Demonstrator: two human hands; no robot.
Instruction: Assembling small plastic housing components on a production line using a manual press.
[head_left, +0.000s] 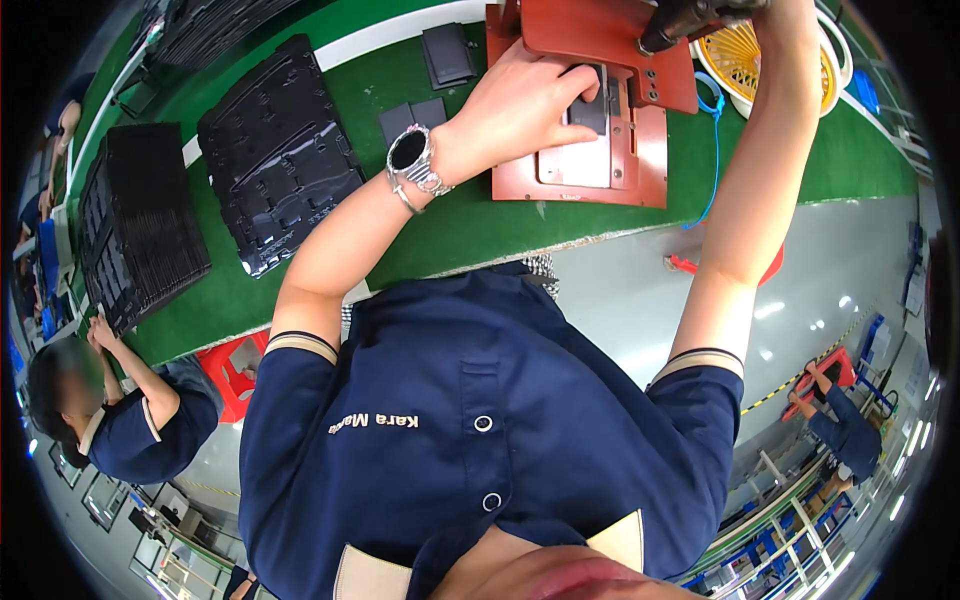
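Note:
My left hand [520, 110], with a round-faced watch [409, 150] and a bracelet at its wrist, reaches under the raised red plate [610, 45] of a bench press. Its thumb and forefinger are around a dark grey rectangular piece [588, 112] lying on the light metal bed [580, 165] of the red base [645, 185]. The other fingertips are hidden. My right forearm [765, 160] stretches up to the top edge beside the press's black upper part [695, 20]; the right hand is beyond the picture.
Left on the green bench [450, 240] are a black moulded tray [280, 155], stacked black trays [145, 220] and dark flat pieces [447, 55]. A white-rimmed yellow basket [735, 55] and blue cord [716, 170] are at right. A co-worker [150, 410] sits at left.

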